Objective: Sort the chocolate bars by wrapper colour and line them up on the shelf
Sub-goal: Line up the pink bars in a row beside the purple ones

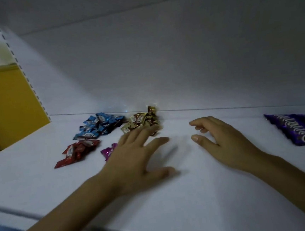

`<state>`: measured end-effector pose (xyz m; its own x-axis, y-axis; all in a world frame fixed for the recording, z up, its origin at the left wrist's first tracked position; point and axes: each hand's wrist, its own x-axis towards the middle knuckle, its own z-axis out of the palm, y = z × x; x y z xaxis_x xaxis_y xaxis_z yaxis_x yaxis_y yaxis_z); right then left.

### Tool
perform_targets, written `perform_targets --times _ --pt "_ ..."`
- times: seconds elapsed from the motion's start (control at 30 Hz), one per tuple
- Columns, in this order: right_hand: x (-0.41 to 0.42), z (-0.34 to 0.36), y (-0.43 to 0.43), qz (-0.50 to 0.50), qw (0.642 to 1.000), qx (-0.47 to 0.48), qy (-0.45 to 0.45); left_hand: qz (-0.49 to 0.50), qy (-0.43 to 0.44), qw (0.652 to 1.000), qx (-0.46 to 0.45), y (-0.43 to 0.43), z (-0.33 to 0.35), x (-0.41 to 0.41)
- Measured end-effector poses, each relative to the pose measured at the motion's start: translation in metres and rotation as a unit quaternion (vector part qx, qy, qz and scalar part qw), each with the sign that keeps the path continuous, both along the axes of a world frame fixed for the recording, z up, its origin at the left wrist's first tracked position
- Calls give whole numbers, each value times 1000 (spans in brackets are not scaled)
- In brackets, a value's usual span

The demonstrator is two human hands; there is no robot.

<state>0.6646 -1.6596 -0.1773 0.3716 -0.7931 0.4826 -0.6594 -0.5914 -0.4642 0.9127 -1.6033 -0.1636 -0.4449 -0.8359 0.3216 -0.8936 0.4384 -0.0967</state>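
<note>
Shelf (192,194): white and flat, under both hands; its pale back wall (179,57) rises beyond the fingertips.
Left hand (133,154): palm down and wide, fingers straight and spread. The fingertips lie over the near edge of the gold bars (139,121); I cannot tell whether they press on them. It grips nothing.
Right hand (223,138): near the left hand but apart from it, low over bare shelf. Its fingers are loosely curled with the thumb held out, and it holds nothing.
Gold bars: a loose heap at the left hand's fingertips, close against the back wall.
Blue bars (99,125): a heap beyond and left of the left hand, just beside the gold heap.
Red bars (75,152): a small heap left of the left hand, nearer than the blue heap.
Pink bar (108,152): partly hidden behind the left hand's outer edge, between it and the red heap.
Purple bars (300,128): well to the right of the right hand, laid side by side and cut off by the frame edge.
Yellow panel (5,102): far left of the left hand, past a slotted upright (24,75).
</note>
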Motion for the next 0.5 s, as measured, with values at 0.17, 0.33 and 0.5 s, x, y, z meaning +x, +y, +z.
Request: perform_targets --times 0.17,0.33,0.5 --pt "9 -6 12 15 998 -12 60 131 2 982 139 19 -15 68" --pt "11 -7 14 6 995 -29 99 100 89 981 142 15 -27 70" --pt "15 -7 14 12 991 -24 128 42 81 991 99 6 -22 53"
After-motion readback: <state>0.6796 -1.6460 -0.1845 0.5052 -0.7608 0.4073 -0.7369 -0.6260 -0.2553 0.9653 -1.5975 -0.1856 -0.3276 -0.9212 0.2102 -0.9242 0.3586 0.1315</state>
